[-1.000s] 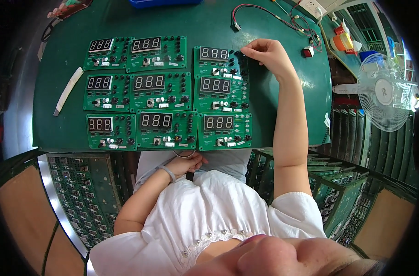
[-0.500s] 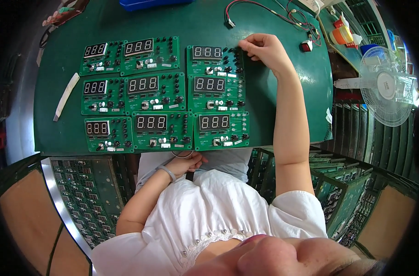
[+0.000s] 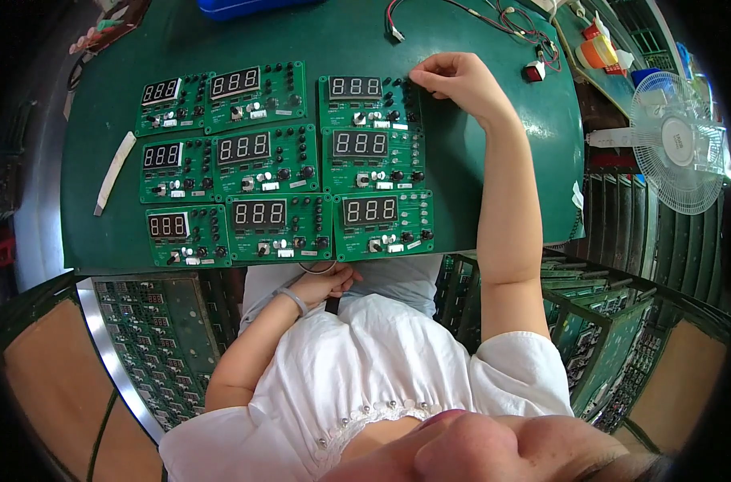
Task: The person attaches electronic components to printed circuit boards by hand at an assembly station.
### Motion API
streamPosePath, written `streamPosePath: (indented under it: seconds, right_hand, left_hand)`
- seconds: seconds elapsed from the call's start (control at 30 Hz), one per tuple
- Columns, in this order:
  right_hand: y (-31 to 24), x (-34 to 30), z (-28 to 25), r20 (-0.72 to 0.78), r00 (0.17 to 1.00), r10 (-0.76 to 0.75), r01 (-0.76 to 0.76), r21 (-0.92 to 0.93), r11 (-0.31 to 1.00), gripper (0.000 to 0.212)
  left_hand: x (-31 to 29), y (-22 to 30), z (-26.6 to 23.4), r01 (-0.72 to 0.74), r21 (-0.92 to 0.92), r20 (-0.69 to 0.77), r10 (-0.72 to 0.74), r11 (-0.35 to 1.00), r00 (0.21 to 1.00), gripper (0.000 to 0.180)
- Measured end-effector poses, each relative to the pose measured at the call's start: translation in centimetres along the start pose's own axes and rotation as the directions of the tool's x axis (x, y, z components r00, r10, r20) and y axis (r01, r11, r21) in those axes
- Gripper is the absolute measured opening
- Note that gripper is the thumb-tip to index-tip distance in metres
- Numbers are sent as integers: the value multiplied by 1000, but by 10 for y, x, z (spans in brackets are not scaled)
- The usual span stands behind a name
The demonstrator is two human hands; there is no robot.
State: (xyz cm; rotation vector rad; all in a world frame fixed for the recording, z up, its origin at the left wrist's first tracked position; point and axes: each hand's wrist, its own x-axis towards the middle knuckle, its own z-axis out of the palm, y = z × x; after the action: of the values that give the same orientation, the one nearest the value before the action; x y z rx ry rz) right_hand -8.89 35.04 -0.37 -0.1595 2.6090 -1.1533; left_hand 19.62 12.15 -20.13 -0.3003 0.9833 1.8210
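Nine green circuit boards lie in a three-by-three block on the green surface [image 3: 494,161], each with a three-digit display at its top left. The right hand [image 3: 462,80] reaches out to about one o'clock of the block, its fingers [image 3: 423,74] pinched together on the top right corner of the top-right board [image 3: 369,100]. That board lies flat, touching the middle-right board [image 3: 373,157] below it, and a narrow gap sets it apart from the top-middle board [image 3: 257,96] at its nine o'clock. The left hand [image 3: 321,283] rests loosely curled in the lap at six o'clock, below the surface's near edge; whether it holds anything I cannot tell.

To handle that corner well, I would judge it best to grip the bare edge only, keep off the black buttons along the right side, and move the board gently so its neighbours stay squared up. A red-and-black wire lead [image 3: 454,12] and a small red switch [image 3: 532,74] lie near, at twelve to one o'clock, and could snag a sleeve or wrist.
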Motion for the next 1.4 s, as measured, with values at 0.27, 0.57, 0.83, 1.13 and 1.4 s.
streamPosePath:
  seconds: [0.27, 0.57, 0.83, 1.13, 1.4]
  right_hand:
    - [8, 4, -1, 90, 990, -108, 104, 43, 994, 21]
    - [9, 1, -1, 100, 989, -105, 92, 127, 988, 24]
    - [9, 2, -1, 100, 981, -167, 169, -10, 986, 28]
    - [2, -4, 2, 66, 988, -138, 142, -64, 988, 31]
    - [0, -8, 0, 104, 983, -151, 154, -17, 988, 35]
  left_hand:
    - [2, -3, 0, 6, 52, -41, -4, 999, 999, 25]
    - [0, 1, 3, 16, 70, -49, -12, 997, 999, 26]
    - [1, 0, 2, 12, 43, -36, -11, 999, 999, 27]
    - [1, 2, 4, 38, 65, -67, -34, 997, 997, 27]
    - [2, -1, 3, 17, 43, -47, -15, 999, 999, 26]
